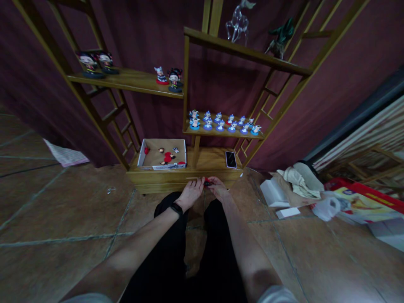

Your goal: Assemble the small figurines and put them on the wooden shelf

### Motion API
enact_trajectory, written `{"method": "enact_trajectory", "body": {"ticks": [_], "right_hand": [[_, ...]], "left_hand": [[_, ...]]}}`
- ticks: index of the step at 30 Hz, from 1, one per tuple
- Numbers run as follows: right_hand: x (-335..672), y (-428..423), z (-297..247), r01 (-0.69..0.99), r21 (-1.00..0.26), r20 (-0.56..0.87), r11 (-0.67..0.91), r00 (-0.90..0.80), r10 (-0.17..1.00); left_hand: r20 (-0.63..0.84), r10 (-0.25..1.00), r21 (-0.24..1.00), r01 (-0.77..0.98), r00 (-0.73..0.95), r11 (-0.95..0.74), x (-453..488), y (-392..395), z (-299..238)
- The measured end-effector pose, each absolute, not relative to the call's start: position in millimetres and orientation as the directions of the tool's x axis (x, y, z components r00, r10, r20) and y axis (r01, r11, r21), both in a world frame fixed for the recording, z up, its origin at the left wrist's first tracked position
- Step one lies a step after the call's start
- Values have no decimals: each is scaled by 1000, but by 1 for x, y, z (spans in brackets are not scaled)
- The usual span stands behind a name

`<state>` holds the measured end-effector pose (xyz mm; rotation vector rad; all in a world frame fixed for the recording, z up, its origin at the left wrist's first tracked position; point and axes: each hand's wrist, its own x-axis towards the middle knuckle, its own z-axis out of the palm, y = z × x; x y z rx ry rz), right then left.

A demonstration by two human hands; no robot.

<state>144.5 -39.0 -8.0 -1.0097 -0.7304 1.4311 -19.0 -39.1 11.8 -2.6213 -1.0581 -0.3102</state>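
Observation:
In front of the cabinet's lower edge, my left hand (193, 191) and my right hand (218, 189) meet, fingers pinched around a small red and black figurine part (207, 182). Fingers cover most of it, so its exact shape is hidden. A thin pale stick-like line (191, 178) shows just above the left fingers; whether it is held, I cannot tell. Beyond my hands, a shallow open box (148, 165) on the bottom shelf contains several small figurine pieces, with red discs (168, 156) among them.
Several small blue and white figurines (221, 125) stand in two rows on the middle shelf. A phone (231, 160) lies on the bottom shelf. Larger figurines (174, 80) stand upper left, a glass horse (238, 23) above. White boxes (274, 193) and a plastic bag (326, 208) lie right.

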Motion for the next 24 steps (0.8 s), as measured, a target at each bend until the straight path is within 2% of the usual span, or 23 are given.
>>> {"method": "enact_trajectory", "body": {"ticks": [24], "right_hand": [[144,-38,-6,-412,-901,-184,-136,79,980]], "left_hand": [[294,639,-169,697,711,-697,-19,-41,17]]}}
